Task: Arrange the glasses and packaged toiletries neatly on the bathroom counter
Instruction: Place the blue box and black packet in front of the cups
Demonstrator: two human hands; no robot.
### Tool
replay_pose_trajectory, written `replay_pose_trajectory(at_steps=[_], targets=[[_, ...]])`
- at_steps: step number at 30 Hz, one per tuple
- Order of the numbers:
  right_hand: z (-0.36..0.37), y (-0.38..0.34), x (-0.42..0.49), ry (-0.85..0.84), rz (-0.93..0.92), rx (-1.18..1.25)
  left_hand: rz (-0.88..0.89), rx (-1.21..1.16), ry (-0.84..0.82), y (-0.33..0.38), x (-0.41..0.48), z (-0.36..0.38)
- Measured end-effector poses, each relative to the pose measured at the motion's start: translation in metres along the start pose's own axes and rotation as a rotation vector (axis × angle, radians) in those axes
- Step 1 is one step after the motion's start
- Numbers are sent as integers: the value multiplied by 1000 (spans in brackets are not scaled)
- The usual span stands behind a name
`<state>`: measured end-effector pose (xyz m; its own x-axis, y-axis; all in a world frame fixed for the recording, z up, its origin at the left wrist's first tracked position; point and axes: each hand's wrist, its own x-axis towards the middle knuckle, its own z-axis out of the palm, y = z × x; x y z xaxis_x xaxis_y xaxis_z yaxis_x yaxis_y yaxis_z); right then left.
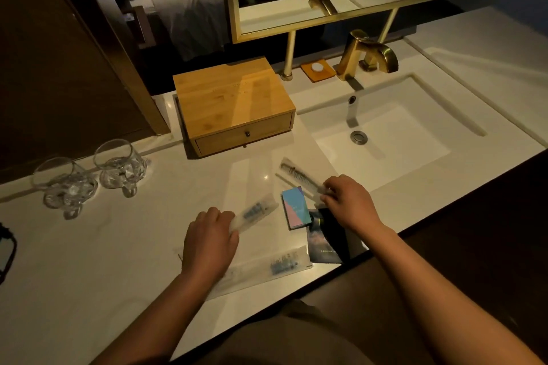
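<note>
Clear crinkled plastic, long and flat: toothbrush packet (255, 212), near end clamped under curled fingers (221, 216) of left hand (209, 241), far end angled up and right, just off the white stone tabletop (103, 246). Second clear packet, comb packet (299, 176), pinched at its near end by fingers (329, 189) of right hand (350, 204), slanting away toward the sink (385, 139) edge. Small card box (295, 209), blue and pink, between the two hands. Dark glossy sachet (323, 241) beneath right wrist, at front edge. Third toothbrush packet (267, 269) flat below left hand, near front edge. Two stemless glasses (89, 175), clear, rounded, upright, well apart at far left. Bamboo drawer box (234, 103) behind. Open tabletop between glasses and packets.
</note>
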<state>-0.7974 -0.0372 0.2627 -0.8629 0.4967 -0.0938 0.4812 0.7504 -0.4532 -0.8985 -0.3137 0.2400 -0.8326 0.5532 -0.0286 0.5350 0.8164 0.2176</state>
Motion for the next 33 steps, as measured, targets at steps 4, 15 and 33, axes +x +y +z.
replay_pose_trajectory(at_steps=[4,15,33], targets=[[2,8,-6,-1,70,91,236,-81,-23,47,9,-2],[4,28,-48,195,78,85,374,-54,-172,108,53,14],[21,-7,-84,137,451,322,-5,-674,-165,33,31,-15]])
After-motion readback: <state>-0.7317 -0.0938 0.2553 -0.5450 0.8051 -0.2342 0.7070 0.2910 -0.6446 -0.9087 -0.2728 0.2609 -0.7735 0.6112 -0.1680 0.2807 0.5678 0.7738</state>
